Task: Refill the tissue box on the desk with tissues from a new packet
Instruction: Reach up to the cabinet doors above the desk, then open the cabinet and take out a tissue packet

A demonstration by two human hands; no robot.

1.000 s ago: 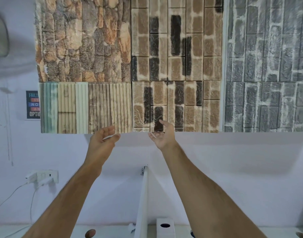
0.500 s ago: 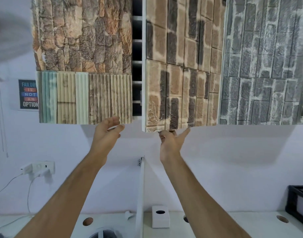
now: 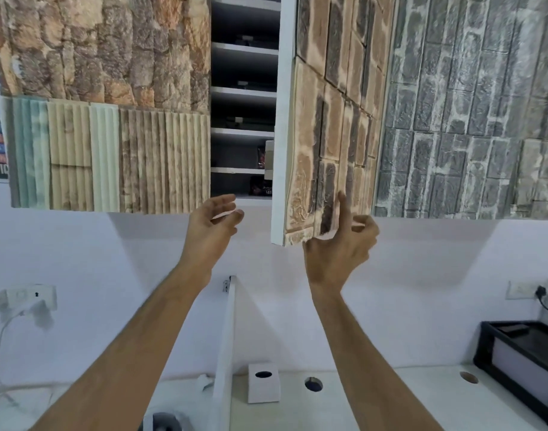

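Gripping the bottom corner of the cabinet door (image 3: 325, 144), the right hand (image 3: 338, 244) has its fingers (image 3: 364, 223) curled behind the panel and thumb on the brick-patterned front. Door ajar, shelves (image 3: 243, 133) showing inside. Left hand (image 3: 209, 227) hovers empty just below the opening, fingers loosely spread. Down on the surface (image 3: 375, 402), the white tissue box (image 3: 263, 387) stands beside the divider (image 3: 224, 353).

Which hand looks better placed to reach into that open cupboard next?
Probably the left. The left hand hovers open and empty just below the gap with the white shelves, while the right hand is at the lower corner of the brick-patterned cupboard door.
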